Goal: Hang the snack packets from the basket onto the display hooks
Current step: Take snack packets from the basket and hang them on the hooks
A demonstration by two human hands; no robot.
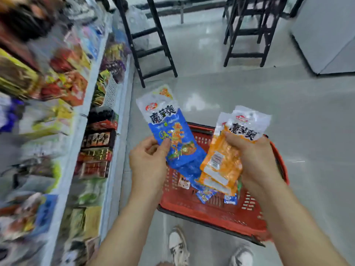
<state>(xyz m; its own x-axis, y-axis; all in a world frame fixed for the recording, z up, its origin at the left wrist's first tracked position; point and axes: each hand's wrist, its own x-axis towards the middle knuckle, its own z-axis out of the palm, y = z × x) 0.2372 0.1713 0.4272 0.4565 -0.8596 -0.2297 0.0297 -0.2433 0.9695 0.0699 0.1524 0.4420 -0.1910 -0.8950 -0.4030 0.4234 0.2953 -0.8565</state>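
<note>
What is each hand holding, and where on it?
Left hand pinches the blue packet at its left edge, mid-height. Right hand grips the orange packets just below their white tops.

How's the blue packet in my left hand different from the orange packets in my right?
The blue packet is blue-bodied, the orange packets orange. The left hand pinches the blue packet at its edge; the right hand wraps round at least two orange packets. The blue packet shows printed artwork; one orange packet shows a barcode label. Both have white tops with a red logo and black characters.
</note>
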